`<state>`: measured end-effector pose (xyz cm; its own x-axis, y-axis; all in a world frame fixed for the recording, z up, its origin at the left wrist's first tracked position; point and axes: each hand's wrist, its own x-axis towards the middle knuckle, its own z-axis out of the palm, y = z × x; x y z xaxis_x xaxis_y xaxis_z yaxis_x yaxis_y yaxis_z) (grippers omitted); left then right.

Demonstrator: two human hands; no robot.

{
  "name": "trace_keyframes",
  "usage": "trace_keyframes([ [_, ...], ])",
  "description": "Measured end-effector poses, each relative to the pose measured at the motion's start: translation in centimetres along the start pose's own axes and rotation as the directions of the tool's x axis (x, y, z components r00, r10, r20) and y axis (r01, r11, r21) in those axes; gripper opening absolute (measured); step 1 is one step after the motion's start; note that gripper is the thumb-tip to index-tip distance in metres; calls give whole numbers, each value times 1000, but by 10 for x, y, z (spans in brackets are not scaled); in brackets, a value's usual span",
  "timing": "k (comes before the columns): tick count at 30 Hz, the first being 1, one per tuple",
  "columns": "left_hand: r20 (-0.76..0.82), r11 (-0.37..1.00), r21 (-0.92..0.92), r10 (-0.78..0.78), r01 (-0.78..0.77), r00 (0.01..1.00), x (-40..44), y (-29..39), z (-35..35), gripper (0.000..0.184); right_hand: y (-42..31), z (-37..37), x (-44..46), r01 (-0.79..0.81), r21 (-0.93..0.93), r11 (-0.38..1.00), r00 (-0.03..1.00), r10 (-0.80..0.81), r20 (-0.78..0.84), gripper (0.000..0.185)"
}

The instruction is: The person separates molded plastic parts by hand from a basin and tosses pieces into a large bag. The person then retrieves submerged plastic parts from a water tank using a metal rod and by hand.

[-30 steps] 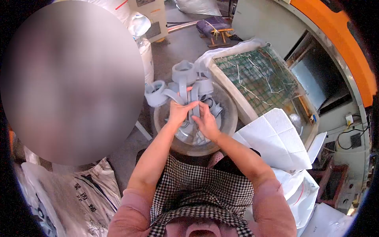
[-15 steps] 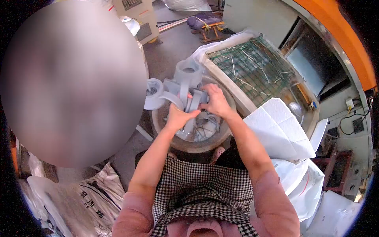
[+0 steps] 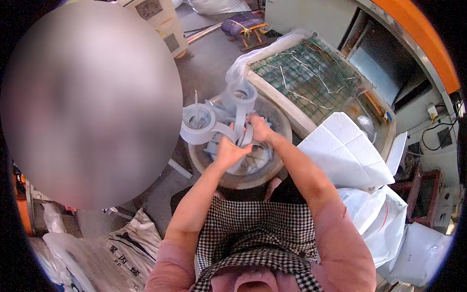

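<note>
Head view: the person sits or crouches over a round basin (image 3: 237, 183), both arms stretched forward over a checkered apron (image 3: 258, 224). Their left hand (image 3: 232, 153) is closed around the strap-like stems of several pale grey plastic pieces (image 3: 240, 119), holding them bunched together above the basin. Two ring-shaped ends stand out from that bunch, one leaning to the left past the basin's rim, the other pointing away from the person. Their right hand (image 3: 261, 130) is just beside the bunch, over the basin's far right side, its fingers bent among the pieces; I cannot tell whether it grips one. More pale bits lie down in the basin.

To the right, near the basin, is a frame (image 3: 279, 104) with green netting (image 3: 304, 78), thin white strips lying across it. Nearer the person are a creased white sheet (image 3: 348, 151) and white bags (image 3: 379, 219).
</note>
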<state>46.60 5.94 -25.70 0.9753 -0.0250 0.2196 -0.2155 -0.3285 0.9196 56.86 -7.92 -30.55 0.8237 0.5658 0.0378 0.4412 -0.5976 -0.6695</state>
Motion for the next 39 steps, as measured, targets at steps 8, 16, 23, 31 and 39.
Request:
trace_keyframes([
  [8,11,995,100,-26,24,1000,10,-54,12,56,30,-1,1,19,16,1000,996,-18,-85,48],
  [16,125,958,230,-204,172,971,12,-48,11,73,-84,-53,-31,347,-198,917,822,-399,-407,42],
  [23,304,938,289,101,-193,947,11,-67,44,80,-83,-22,-14,340,-284,897,858,-419,-296,66],
  [31,378,899,342,135,-273,916,13,-75,46,86,-72,-22,-7,355,-262,897,857,-424,-293,60],
  [39,341,933,337,3,-125,940,13,-75,45,83,-52,-15,0,381,-233,895,880,-428,-205,50],
])
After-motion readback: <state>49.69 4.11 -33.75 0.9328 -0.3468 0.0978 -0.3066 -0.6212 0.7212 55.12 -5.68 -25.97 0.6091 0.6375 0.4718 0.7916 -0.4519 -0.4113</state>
